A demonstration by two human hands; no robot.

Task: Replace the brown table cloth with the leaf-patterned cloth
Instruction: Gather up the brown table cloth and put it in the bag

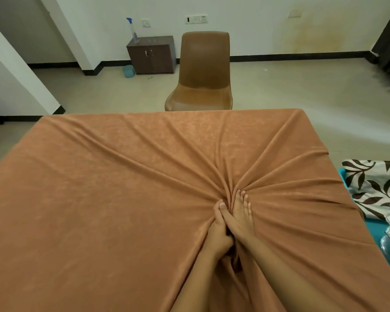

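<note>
Plain brown fabric table cloth (126, 188), spread over the whole tabletop and hanging past its edges. Bunched at a spot right of centre, with long creases fanning out from there toward the far corners and the sides; smooth and flat across the left half. White folded cloth printed with dark brown leaf sprigs (369, 188), lying off to the right, just beside the table, cut by the frame edge.

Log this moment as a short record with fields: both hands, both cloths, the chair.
left hand: grips a gathered fold of the brown table cloth
right hand: fingers extended, pressing into the bunched folds
brown table cloth: still covers the table, creases radiating from the hands
leaf-patterned cloth: lies off to the right, beside the table
chair: brown, beyond the far edge
</note>
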